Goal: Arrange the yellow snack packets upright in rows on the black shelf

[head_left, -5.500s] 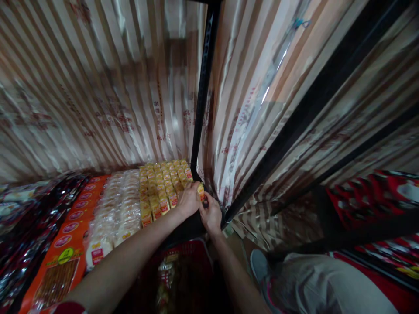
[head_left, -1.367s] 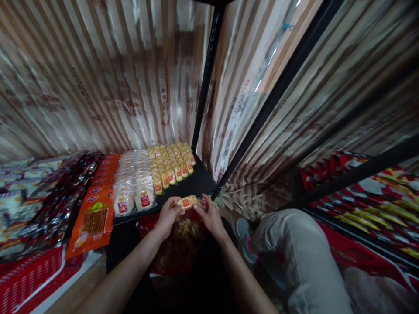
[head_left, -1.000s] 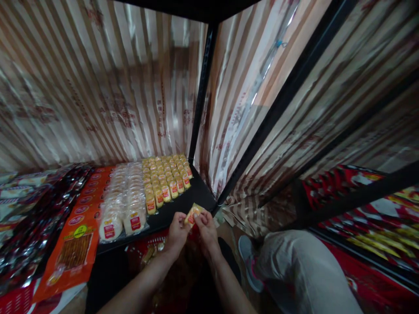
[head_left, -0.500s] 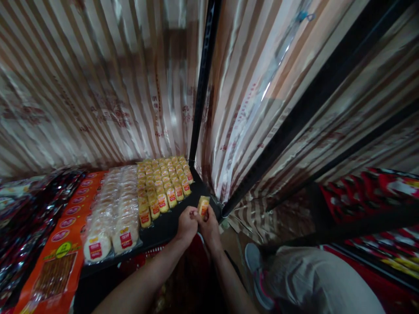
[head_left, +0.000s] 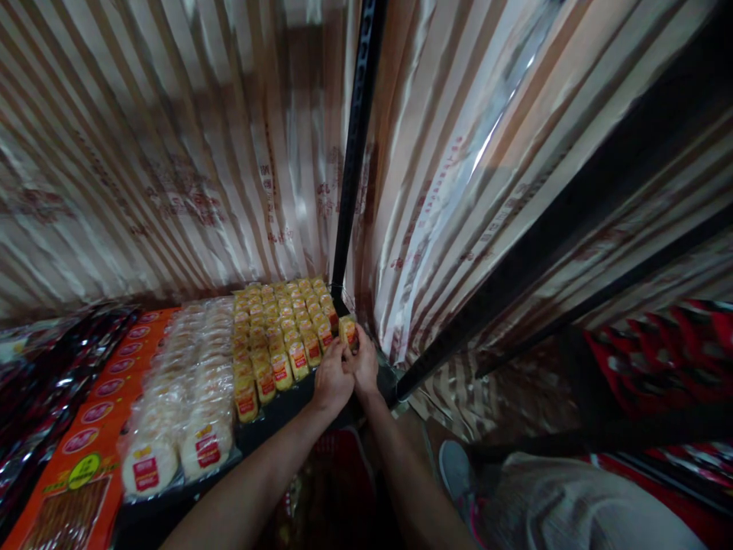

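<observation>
Both my hands reach onto a black shelf [head_left: 286, 401] and together pinch one small yellow snack packet [head_left: 347, 331]. My left hand [head_left: 330, 376] grips it from the left, my right hand [head_left: 364, 364] from the right, fingers closed on it. The packet stands upright at the right end of the rows of like yellow snack packets [head_left: 280, 336], close to the black upright post [head_left: 350, 176] at the shelf's back corner.
Left of the yellow rows lie clear bags of round white cakes [head_left: 188, 405], then orange packs [head_left: 85, 458] and dark glossy packs [head_left: 28, 412]. Striped foil sheeting [head_left: 172, 153] backs the shelf. A red basket [head_left: 337, 496] sits below my arms; my knee [head_left: 573, 504] is at lower right.
My hands lifted the packet from over the basket and carried it up and back onto the shelf, to the right end of the yellow rows.
</observation>
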`<state>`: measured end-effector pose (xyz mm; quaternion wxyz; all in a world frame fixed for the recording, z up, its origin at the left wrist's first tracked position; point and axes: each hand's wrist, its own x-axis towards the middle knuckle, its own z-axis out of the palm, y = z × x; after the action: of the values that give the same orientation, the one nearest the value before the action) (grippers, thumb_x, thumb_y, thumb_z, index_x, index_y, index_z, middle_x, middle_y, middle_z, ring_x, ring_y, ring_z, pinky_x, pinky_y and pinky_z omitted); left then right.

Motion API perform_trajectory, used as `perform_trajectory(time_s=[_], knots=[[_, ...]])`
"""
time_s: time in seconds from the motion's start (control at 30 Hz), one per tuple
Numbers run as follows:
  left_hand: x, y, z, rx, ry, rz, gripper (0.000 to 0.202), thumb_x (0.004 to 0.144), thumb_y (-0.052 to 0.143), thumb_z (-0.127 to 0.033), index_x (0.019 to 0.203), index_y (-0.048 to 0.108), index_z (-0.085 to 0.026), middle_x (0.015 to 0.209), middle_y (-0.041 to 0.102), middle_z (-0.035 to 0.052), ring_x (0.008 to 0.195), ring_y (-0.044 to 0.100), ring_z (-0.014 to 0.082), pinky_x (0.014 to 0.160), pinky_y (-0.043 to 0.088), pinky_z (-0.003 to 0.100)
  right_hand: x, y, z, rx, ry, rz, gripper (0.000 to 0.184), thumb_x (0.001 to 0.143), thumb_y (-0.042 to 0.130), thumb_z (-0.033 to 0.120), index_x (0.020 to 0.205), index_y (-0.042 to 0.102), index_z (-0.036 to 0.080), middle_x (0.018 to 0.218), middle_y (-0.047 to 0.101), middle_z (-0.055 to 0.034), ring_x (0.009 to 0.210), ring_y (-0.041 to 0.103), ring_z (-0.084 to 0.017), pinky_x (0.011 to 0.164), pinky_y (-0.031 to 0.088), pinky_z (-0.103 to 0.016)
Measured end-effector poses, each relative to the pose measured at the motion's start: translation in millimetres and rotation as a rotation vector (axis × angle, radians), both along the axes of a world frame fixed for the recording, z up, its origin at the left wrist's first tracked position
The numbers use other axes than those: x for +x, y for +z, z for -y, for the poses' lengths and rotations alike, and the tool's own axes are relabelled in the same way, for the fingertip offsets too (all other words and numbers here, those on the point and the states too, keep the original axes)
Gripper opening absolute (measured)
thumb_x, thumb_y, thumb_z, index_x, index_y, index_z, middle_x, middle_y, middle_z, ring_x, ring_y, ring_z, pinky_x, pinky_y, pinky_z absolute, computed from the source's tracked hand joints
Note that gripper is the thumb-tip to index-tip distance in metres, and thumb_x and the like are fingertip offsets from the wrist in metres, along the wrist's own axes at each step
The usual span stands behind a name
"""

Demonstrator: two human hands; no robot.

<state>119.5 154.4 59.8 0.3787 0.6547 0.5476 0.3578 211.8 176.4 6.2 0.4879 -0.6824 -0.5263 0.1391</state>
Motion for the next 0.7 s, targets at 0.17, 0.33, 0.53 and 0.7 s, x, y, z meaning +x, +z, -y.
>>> perform_trajectory(time_s=[0.17, 0.33, 0.53, 0.7], knots=[[-1, 3.1, -8, -0.001, -0.019, -0.012, 0.052, 0.064, 0.044, 0.003, 0.112, 0.057, -0.012, 0.131, 0.05, 0.0122, 0.124, 0.042, 0.021, 0.109, 0.028, 0.035, 4, -4.5, -23, 0.017, 0.055, 0.08, 0.057, 0.074, 0.047, 0.018, 0.13, 0.043, 0.015, 0.124, 0.053, -0.0116, 0.109, 0.05, -0.023, 0.095, 0.04, -0.039], [-4, -5.2, -10, 0.04, -0.01, 0.011, 0.053, 0.063, 0.043, 0.004, 0.111, 0.058, -0.016, 0.129, 0.052, 0.0088, 0.123, 0.044, 0.0197, 0.108, 0.03, 0.035, 3, -11.2, -35, 0.022, 0.068, 0.094, 0.059, 0.071, 0.048, 0.013, 0.13, 0.043, 0.014, 0.119, 0.057, -0.0123, 0.109, 0.051, -0.023, 0.095, 0.041, -0.039], [-8, -14.0, -9, 0.057, -0.029, 0.004, 0.053, 0.062, 0.043, 0.005, 0.108, 0.059, -0.016, 0.128, 0.052, 0.0088, 0.122, 0.044, 0.0199, 0.107, 0.031, 0.036, 1, -10.5, -35, 0.004, 0.111, 0.066, 0.051, 0.078, 0.048, 0.024, 0.128, 0.046, 0.014, 0.121, 0.056, -0.013, 0.108, 0.052, -0.023, 0.091, 0.043, -0.038], [-10, -17.7, -10, 0.055, -0.039, -0.018, 0.052, 0.061, 0.043, 0.004, 0.107, 0.058, -0.015, 0.127, 0.052, 0.0107, 0.119, 0.047, 0.0207, 0.104, 0.035, 0.037, -1, -6.3, -32, -0.065, 0.045, 0.127, 0.044, 0.083, 0.044, 0.031, 0.125, 0.052, 0.019, 0.109, 0.06, -0.0099, 0.104, 0.051, -0.022, 0.09, 0.042, -0.036]])
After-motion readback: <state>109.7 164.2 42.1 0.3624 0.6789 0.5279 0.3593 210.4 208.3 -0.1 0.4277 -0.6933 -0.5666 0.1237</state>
